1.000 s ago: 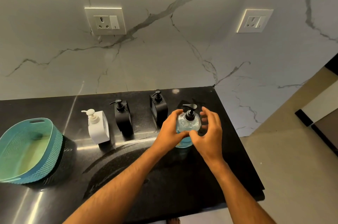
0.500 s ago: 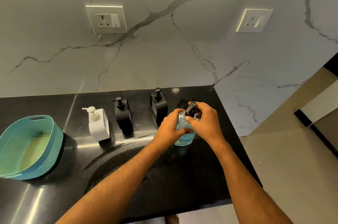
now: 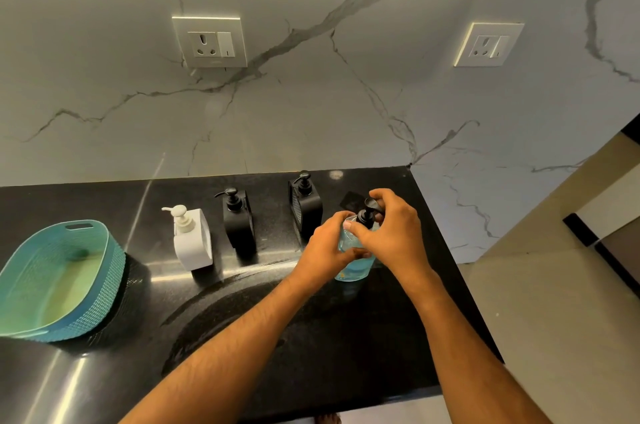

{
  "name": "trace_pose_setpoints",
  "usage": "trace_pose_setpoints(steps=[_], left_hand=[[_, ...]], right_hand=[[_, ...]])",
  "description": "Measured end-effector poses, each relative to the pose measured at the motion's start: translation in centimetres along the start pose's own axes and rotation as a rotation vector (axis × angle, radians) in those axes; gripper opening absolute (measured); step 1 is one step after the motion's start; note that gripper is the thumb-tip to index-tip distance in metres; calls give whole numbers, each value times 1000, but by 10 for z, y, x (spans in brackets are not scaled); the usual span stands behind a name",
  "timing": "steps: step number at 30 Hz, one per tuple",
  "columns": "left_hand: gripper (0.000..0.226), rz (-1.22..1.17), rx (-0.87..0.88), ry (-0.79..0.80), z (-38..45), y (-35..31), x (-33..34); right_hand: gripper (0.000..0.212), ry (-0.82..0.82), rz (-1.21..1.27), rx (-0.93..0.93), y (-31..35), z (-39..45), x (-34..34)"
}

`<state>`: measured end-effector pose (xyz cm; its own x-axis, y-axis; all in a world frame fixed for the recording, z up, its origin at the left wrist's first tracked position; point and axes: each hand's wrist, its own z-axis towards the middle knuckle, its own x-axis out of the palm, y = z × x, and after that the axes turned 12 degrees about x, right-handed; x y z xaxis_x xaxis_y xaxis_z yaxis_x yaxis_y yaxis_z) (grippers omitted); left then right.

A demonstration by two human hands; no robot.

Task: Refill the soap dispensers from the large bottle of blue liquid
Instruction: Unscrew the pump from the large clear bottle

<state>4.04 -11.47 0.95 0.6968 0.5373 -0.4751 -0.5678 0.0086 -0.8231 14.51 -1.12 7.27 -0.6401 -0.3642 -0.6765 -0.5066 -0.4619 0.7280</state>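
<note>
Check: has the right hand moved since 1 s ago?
Yes. The right hand closed in leftward onto the black pump of the clear bottle, which stays put.

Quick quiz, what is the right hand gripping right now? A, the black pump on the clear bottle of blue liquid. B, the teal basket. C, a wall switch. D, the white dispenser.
A: the right hand has its fingers curled around the black pump atop the clear bottle, which the left hand steadies.
</note>
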Motion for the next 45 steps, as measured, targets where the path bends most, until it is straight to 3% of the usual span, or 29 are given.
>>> trace_pose_setpoints(steps=[3, 6, 9, 12, 17, 20, 24, 30, 35, 39, 41, 45], left_hand=[[63, 3, -4, 1, 0, 0, 0], [65, -5, -3, 8, 0, -1, 0], [66, 1, -9, 1, 0, -1, 1], [68, 13, -17, -1, 0, 0, 1], [66, 6, -18, -6, 0, 0, 1], [65, 2, -11, -15, 0, 1, 2], [66, -14, -22, -16, 0, 1, 2], [70, -13, -51, -7, 2, 2, 2], [83, -8, -62, 49, 4, 0, -2], [80, -8, -68, 57, 3, 0, -2], [78, -23, -77, 48, 2, 0, -1], [79, -14, -84, 53, 3, -1, -2]], right_hand=[[59, -8, 52, -19, 1, -1, 1], [79, 97, 136, 3, 1, 2, -3], [93, 34, 21, 41, 1, 3, -4], [86, -57, -22, 21, 3, 0, -3], [92, 60, 111, 6, 4, 1, -4], [77, -13, -38, 46, 5, 0, -4], [33, -22, -71, 13, 7, -2, -5], [44, 22, -103, -2, 7, 3, -6], [27, 5, -105, 8, 8, 4, -4], [50, 117, -90, 7, 12, 6, -6], [54, 80, -174, 9, 12, 7, -5], [36, -2, -195, 3, 15, 8, -6]])
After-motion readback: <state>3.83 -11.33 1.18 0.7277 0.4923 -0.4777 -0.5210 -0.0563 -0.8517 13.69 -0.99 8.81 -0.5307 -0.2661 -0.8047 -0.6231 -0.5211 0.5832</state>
